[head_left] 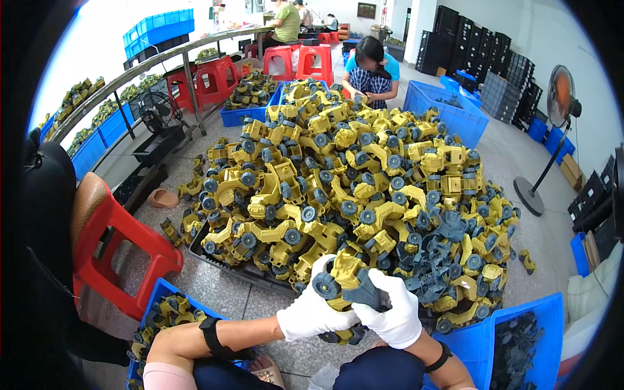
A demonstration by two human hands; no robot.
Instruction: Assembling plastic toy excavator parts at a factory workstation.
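In front of my knees I hold a yellow toy truck with dark grey wheels. My left hand, in a white glove, is closed around its left and lower side, beside a big wheel. My right hand, also gloved, grips a dark grey plastic piece at the truck's right side. The piece touches the truck; whether it is joined to it I cannot tell. Just beyond my hands rises a large heap of similar yellow toy trucks. Several loose grey parts lie on its right side.
A blue crate of dark parts stands at my right, another blue crate of trucks at my left. Left is a red stool. A person sits behind the heap. A standing fan is on the right.
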